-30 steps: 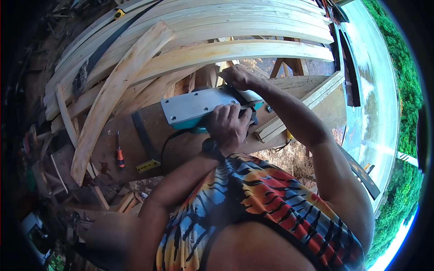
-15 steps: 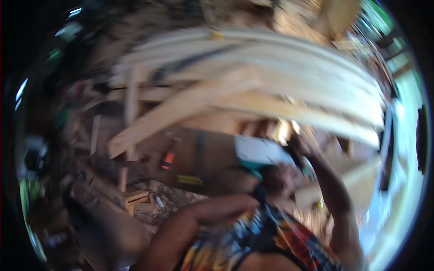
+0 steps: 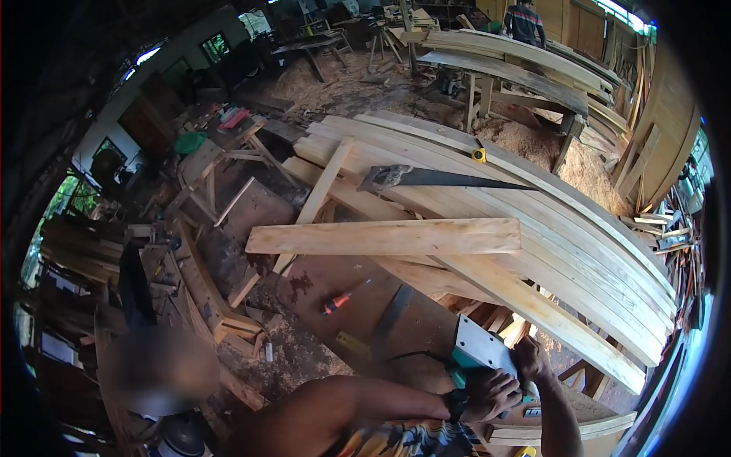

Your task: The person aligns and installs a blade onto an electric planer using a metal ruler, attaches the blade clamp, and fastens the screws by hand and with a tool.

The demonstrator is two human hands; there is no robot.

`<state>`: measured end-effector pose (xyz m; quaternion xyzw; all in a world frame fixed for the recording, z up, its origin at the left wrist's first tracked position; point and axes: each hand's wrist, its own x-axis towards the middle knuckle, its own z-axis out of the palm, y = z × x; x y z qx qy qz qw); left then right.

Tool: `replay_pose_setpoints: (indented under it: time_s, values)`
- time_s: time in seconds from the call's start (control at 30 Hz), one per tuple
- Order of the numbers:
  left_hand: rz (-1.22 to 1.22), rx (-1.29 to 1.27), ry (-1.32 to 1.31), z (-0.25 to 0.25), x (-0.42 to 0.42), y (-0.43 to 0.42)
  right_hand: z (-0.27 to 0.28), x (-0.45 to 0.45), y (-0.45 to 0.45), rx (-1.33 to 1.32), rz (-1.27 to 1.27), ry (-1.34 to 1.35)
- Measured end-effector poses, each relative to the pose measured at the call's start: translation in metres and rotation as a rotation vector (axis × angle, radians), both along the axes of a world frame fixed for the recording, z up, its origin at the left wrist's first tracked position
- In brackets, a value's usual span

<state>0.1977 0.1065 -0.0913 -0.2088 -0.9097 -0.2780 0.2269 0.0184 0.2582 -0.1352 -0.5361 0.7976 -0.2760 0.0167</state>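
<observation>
A teal electric planer [image 3: 486,344] is at the lower right, its pale metal sole plate turned up toward me. My left hand [image 3: 493,394], below a dark wristwatch, is closed over the planer's near side. My right hand [image 3: 532,359] is curled at the right edge of the tool, its fingertips partly hidden. A dark cord runs off to the left of the planer. Just beyond lie long pale boards [image 3: 541,305], and a short plank [image 3: 384,237] rests across others. A handsaw [image 3: 449,178] lies on the stacked boards.
A yellow tape measure [image 3: 478,155] sits on the boards' far edge. An orange-handled screwdriver [image 3: 336,304] lies on the brown surface left of the planer. Another person's blurred head [image 3: 161,371] is at lower left; a second person [image 3: 525,24] stands at the far bench. Sawdust [image 3: 590,171] covers the ground.
The view has swung and sharpened, bringing the far workshop into sight. The planer and both hands now appear lower and further right. My left hand shows clearly on the planer.
</observation>
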Motion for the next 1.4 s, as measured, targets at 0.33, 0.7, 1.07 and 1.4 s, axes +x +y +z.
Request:
replay_pose_setpoints:
  time_s: [0.33, 0.7, 1.07, 1.4]
  values:
    - [0.017, 0.022, 0.031, 0.0, 0.0, 0.0, -0.026, -0.002, 0.001, 0.159, -0.138, -0.052]
    - [0.021, 0.026, 0.039, -0.006, 0.001, 0.004, -0.011, 0.01, -0.026, 0.272, -0.599, -0.33]
    - [0.052, -0.113, 0.032, -0.013, -0.005, 0.001, 0.041, -0.043, -0.018, 0.255, -0.649, -0.283]
    - [-0.308, -0.214, -0.095, 0.043, -0.019, -0.034, 0.085, 0.084, 0.169, -0.219, -1.421, -0.688]
